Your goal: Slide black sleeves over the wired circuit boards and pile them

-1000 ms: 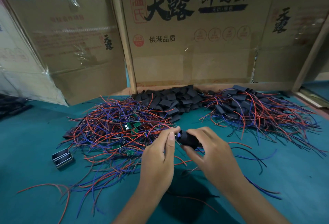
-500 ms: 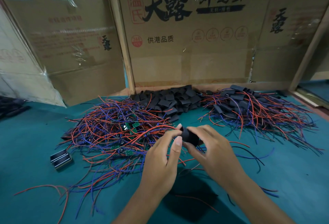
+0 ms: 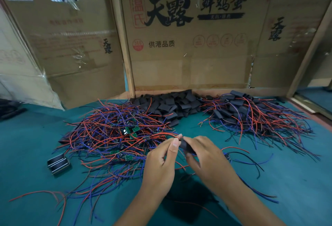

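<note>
Black sleeve (image 3: 186, 146), held above the green surface (image 3: 28, 146) near the middle of the view, sits between the two hands. The right hand (image 3: 210, 161) grips it with curled fingers and thumb, so only its upper left part shows. The left hand (image 3: 161, 161) pinches red and blue wires (image 3: 161, 134) right at the sleeve's open end, thumb and forefinger pressed together; whether a circuit board is already inside the sleeve cannot be told. More wires trail out from under the right hand across the surface.

Left of the hands lies a loose tangle of wired circuit boards (image 3: 116, 136), small green boards showing among red and blue leads. Behind it, against the cardboard boxes (image 3: 188, 46), is a heap of empty black sleeves (image 3: 170, 105). To the right of that heap lies the pile of sleeved boards (image 3: 251, 114), black tubes with wires fanning outward. A small black and silver metal part (image 3: 57, 163) lies on the surface at the left edge of the tangle.
</note>
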